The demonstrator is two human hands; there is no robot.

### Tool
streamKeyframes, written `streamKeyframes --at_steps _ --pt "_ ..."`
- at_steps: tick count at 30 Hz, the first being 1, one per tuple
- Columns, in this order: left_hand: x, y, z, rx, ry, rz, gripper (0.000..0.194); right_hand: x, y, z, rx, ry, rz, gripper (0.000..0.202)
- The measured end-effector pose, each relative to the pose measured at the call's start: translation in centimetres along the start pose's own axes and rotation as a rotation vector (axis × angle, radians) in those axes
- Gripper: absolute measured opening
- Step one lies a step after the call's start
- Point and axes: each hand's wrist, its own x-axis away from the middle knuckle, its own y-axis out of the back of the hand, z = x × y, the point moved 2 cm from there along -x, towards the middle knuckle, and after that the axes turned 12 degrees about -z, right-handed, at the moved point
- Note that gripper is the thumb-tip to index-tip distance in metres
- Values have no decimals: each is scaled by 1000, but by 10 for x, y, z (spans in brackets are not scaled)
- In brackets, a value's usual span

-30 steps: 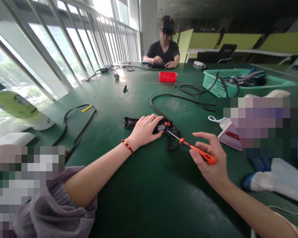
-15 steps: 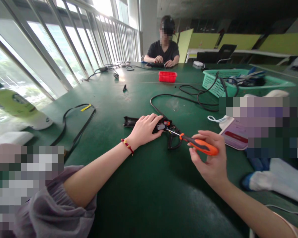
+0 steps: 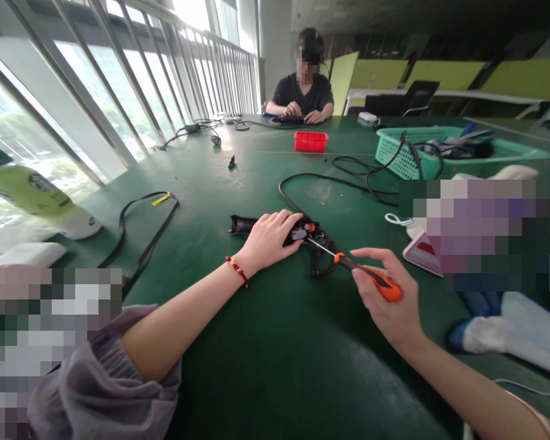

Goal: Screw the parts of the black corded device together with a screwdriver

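Left hand (image 3: 271,239) is clamping over the opened black device (image 3: 244,225), which is lying left-to-right on the green table (image 3: 256,354). Right hand (image 3: 396,296), near-right of the device, is loosely gripping the screwdriver (image 3: 347,263), shaft slanting away-left toward the device's exposed innards (image 3: 310,228).

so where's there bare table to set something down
The widest bare patch of green table lies nearest, between the left forearm and the right hand. A smaller one lies between the black strap and the open black device, short of the small black part. Right of the device is crowded with screwdriver, cable, phone and basket.
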Motion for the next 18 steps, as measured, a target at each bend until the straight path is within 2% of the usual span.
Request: streamKeyframes --at_steps 2,4,6,9,11,14,16,18 --pt "0 0 0 -2 1 2 45 0 1 0 -3 33 -62 25" --pt "0 0 0 -5 6 4 45 0 2 0 -44 101 -128 38" --pt "0 0 0 -9 15 5 46 0 1 0 -73 87 -88 43" --pt "0 1 -1 -17 21 12 47 0 -1 -1 -39 6 22 29" --pt "0 1 -1 -21 16 16 47 0 0 1 -25 52 -27 26" --pt "0 1 -1 -20 15 13 47 -1 1 4 -64 134 -120 45" --pt "0 1 -1 -18 15 11 47 -1 0 4 -56 96 -63 44" --pt "0 1 -1 -17 13 12 46 -1 -1 3 -9 28 8 30"
